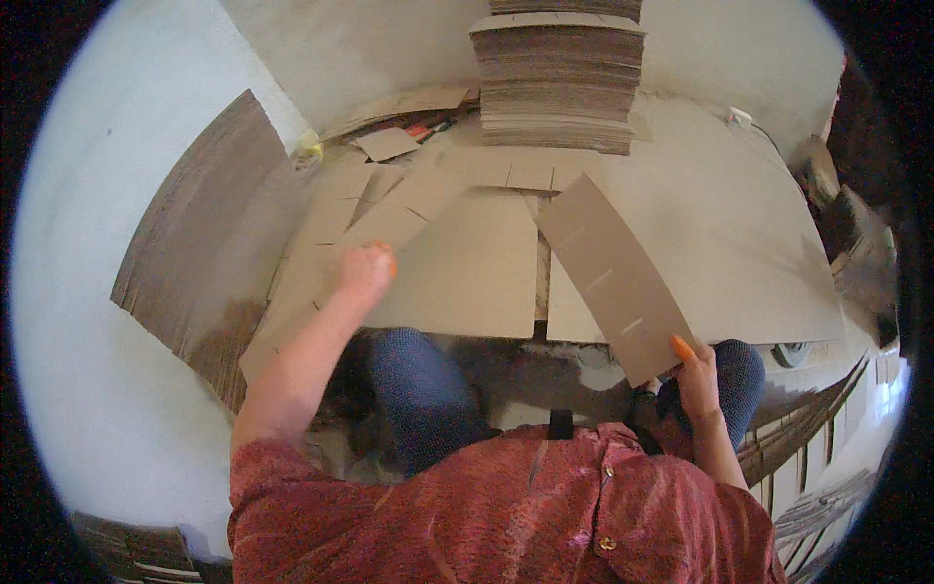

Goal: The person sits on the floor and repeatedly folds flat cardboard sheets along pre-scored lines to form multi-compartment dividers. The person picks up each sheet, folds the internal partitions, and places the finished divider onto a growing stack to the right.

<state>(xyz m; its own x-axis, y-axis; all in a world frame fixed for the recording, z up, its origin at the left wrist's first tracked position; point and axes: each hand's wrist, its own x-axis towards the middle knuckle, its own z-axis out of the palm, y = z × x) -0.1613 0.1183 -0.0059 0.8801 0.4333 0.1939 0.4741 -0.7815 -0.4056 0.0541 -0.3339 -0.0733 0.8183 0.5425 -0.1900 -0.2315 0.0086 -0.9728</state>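
Note:
My right hand (695,378) grips the near end of a long brown cardboard strip (613,277) with short slits in it; an orange cover shows on the thumb. That strip slants up and away to the left over the table. My left hand (368,273) is closed like a fist, with a bit of orange at its fingers. It is at the near end of another slotted cardboard strip (413,206), which looks blurred and seems to be in its grip. More slotted cardboard pieces (336,209) lie beneath and beside it on the left.
Large flat cardboard sheets (691,243) cover the table, with a gap between two of them. A tall stack of cardboard (559,88) stands at the back. Another stack (209,234) leans against the left wall. Small tools (423,129) lie at the back left.

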